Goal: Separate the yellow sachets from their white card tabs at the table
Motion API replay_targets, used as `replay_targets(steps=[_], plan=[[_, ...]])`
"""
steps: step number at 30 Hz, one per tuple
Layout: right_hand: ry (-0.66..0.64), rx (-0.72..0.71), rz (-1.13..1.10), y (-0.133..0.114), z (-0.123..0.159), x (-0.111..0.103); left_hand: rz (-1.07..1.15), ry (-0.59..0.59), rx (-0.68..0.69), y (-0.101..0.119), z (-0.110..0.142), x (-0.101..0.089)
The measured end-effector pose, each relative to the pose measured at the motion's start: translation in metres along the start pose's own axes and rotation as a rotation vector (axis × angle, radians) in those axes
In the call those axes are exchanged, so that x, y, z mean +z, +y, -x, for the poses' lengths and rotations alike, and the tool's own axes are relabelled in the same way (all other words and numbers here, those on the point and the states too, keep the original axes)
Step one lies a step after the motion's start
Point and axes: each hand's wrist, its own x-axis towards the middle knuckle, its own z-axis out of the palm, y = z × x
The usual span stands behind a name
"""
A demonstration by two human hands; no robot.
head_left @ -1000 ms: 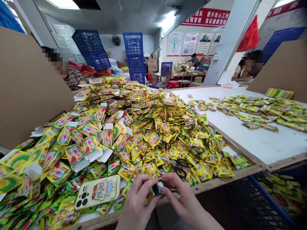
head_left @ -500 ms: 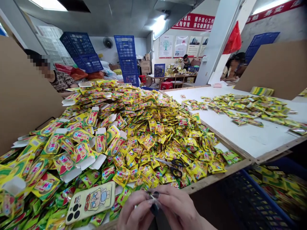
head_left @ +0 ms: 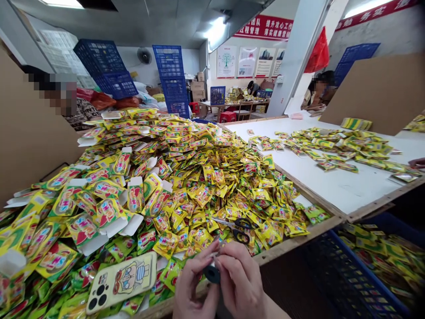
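1. scissors (head_left: pixel 234 226), one pair, lie on the packets (head_left: pixel 204 195) and serve as landmark.
2. compared with half a second ago, the single dark roll (head_left: pixel 216 278), on the wearer's side of the scissors and a little to their left, has tipped so its round end with a hole shows; fingers mostly hid it then.
3. two hands are on it: the left hand (head_left: pixel 195 283) curls round its left side, grasping it, while the right hand (head_left: pixel 239 274) pinches at a small pale bit at its top; what that bit is cannot be told.
4. this suggests the work now centres on the roll's upper edge, with the scissors left unheld.
5. far right of the scissors, one co-worker's hand (head_left: pixel 417 163) has come into view by the white table (head_left: pixel 338 189); its grip is unclear.
6. other counts: one phone (head_left: pixel 122 283) left of the scissors; four posters (head_left: pixel 264 62) beyond them; packets and boxes (head_left: pixel 108 212), too many to count.
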Motion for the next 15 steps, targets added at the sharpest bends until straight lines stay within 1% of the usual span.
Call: replay_targets(steps=[3, 5, 7, 8, 12, 13, 15], plan=[[0.003, 0.035, 0.009, 0.001, -0.001, -0.002, 0.235, 0.026, -0.269, 0.006, -0.004, 0.005], [0.003, 0.046, 0.014, 0.002, -0.002, -0.002, 0.29, 0.1, -0.38, 0.009, -0.007, 0.008], [0.013, 0.055, 0.019, 0.003, -0.002, -0.002, 0.349, 0.156, -0.445, 0.01, -0.01, 0.011], [0.024, 0.069, 0.018, 0.003, -0.003, -0.002, 0.395, 0.151, -0.47, 0.01, -0.01, 0.013], [0.061, 0.137, 0.014, 0.004, -0.003, 0.002, 0.531, 0.066, -0.534, 0.008, -0.006, 0.018], [0.067, 0.146, 0.02, 0.004, -0.002, 0.003, 0.553, 0.068, -0.544, 0.006, -0.004, 0.019], [0.089, 0.137, 0.057, 0.004, 0.0, 0.005, 0.62, 0.109, -0.574, 0.002, 0.0, 0.02]])
